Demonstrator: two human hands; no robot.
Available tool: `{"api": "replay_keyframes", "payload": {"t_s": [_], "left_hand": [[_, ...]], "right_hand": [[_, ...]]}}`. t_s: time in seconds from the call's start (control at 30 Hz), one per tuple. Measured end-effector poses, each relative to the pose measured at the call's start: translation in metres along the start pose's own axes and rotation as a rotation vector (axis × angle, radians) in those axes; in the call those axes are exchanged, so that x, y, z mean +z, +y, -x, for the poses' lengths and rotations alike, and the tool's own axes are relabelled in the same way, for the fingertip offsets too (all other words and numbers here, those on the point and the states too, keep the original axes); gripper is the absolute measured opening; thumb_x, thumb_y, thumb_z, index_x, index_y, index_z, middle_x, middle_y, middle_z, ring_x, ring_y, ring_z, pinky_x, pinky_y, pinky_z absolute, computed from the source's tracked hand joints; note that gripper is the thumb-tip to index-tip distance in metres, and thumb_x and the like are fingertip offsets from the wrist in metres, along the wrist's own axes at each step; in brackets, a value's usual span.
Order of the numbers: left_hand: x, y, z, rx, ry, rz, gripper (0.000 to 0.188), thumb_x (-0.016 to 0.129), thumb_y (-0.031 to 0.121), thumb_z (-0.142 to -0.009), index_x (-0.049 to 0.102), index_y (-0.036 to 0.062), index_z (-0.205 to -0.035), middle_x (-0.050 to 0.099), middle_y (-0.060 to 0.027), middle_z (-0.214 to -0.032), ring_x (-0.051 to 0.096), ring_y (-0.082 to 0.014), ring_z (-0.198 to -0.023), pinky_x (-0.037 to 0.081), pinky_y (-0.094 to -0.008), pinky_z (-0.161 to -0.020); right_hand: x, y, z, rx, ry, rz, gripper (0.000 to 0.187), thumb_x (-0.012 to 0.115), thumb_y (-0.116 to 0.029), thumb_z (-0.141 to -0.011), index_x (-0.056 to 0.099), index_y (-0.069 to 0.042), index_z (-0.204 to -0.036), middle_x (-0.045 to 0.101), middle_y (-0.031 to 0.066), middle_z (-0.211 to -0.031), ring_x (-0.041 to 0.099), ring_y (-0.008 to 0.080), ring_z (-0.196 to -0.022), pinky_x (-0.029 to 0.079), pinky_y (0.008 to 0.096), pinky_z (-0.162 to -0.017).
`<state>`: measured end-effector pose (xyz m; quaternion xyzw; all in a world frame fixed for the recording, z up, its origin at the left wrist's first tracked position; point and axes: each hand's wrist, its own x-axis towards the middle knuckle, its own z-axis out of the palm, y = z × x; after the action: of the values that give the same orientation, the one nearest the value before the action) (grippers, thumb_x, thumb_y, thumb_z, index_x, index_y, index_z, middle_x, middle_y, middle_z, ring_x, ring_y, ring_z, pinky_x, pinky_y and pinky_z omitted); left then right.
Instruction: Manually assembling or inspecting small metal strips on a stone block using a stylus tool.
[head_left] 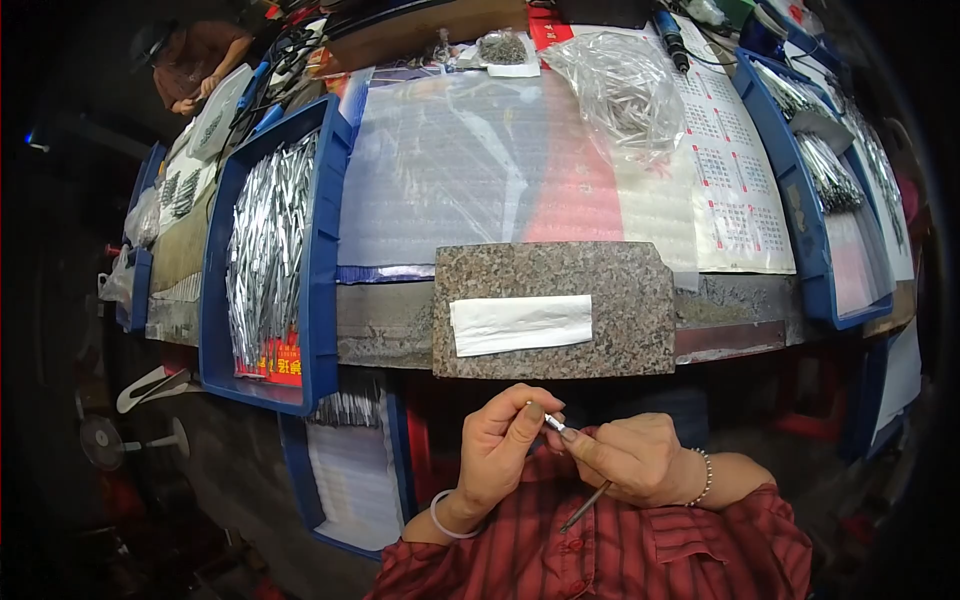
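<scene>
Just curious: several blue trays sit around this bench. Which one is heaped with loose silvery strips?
The big blue tray left of the granite slab; its silvery strips lie in one loose heap.

Two hands, the left hand (500, 445) and right hand (635, 458), one granite slab (620, 290), one white paper strip (520, 324), one clear bag (620, 90), and four blue trays, the nearest (318, 250) full of uncountable metal strips.

Workbench (400, 325) with granite slab (640, 290)

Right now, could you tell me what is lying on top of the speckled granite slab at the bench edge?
A white folded strip of paper or cloth lies flat on the granite slab, left of its middle. Nothing else rests on it. What the strip covers, and the bench under the slab, cannot be seen.
</scene>
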<state>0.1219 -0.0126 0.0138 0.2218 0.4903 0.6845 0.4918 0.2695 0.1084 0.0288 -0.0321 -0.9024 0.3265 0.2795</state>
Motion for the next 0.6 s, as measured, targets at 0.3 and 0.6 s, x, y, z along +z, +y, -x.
{"api": "replay_keyframes", "payload": {"t_s": [0.3,0.6], "left_hand": [[-0.009,0.003,0.001,-0.031,0.055,0.013,0.022,0.051,0.015,-0.102,0.06,-0.004,-0.106,0.063,-0.0057,-0.085,0.063,-0.0097,-0.076,0.051,-0.022,-0.071],[-0.019,0.012,-0.007,-0.012,0.01,0.01,0.016,0.052,0.008,-0.1,0.061,-0.0037,-0.105,0.063,-0.0052,-0.085,0.065,-0.0112,-0.081,0.052,-0.0223,-0.07]], "right_hand": [[-0.009,0.017,-0.023,0.118,-0.122,-0.367,0.023,0.073,-0.003,-0.078,0.067,-0.001,-0.101,0.045,0.0025,-0.057,0.05,0.016,-0.043,0.041,0.0311,-0.039],[0.003,0.019,-0.017,-0.113,-0.043,0.029,0.03,0.072,-0.005,-0.074,0.069,0.0,-0.103,0.037,-0.0013,-0.058,0.044,0.0086,-0.044,0.035,0.0257,-0.036]]}}
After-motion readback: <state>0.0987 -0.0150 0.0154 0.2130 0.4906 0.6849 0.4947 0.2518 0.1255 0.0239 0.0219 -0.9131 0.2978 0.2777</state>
